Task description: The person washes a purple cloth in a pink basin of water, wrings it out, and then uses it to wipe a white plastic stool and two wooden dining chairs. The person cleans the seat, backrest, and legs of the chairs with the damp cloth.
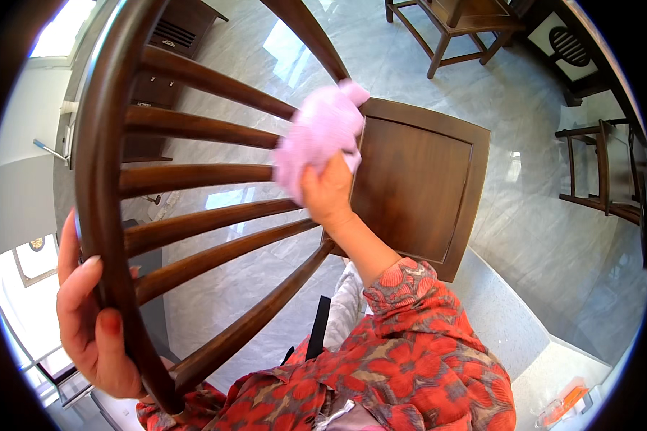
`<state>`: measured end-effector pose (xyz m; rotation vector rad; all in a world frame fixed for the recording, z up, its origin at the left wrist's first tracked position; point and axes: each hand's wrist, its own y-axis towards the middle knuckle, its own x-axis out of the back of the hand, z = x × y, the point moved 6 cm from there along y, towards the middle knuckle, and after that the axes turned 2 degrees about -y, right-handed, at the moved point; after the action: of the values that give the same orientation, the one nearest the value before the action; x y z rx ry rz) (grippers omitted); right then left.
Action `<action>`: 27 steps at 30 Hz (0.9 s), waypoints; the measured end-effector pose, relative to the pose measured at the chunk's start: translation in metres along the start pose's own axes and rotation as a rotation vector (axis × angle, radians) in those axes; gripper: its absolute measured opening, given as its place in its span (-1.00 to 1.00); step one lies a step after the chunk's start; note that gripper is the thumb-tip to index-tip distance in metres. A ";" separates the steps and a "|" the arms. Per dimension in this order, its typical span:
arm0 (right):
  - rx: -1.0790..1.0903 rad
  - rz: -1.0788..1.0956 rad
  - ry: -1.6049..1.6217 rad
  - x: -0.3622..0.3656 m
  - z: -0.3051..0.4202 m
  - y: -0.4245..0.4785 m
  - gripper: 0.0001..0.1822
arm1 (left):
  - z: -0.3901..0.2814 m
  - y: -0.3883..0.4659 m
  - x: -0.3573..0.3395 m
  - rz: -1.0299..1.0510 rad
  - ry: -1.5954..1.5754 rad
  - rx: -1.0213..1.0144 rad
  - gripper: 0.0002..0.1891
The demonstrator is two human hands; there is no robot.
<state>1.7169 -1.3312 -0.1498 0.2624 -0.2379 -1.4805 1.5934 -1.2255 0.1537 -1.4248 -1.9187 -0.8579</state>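
Before me stands a dark brown wooden chair with a spindle back; its flat panelled seat lies beyond the backrest. My left hand grips the curved top rail of the backrest at the lower left. A pink cloth, slightly blurred, is bunched in my right hand. The cloth lies against the lower ends of the back spindles, near the seat's rear edge, and hides some of those ends.
Another wooden chair stands at the top right, and a wooden stand or chair at the far right. A dark cabinet is at the upper left. Glossy grey tiles cover the floor. An orange item lies lower right.
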 end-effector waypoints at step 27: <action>0.234 0.195 0.390 -0.023 0.107 0.127 -0.47 | 0.001 0.009 -0.006 -0.090 -0.093 0.074 -0.70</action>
<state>1.8013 -1.3017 -0.0077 0.6892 -0.1169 -1.1802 1.6035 -1.2268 0.1498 -1.3647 -2.0761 -0.7646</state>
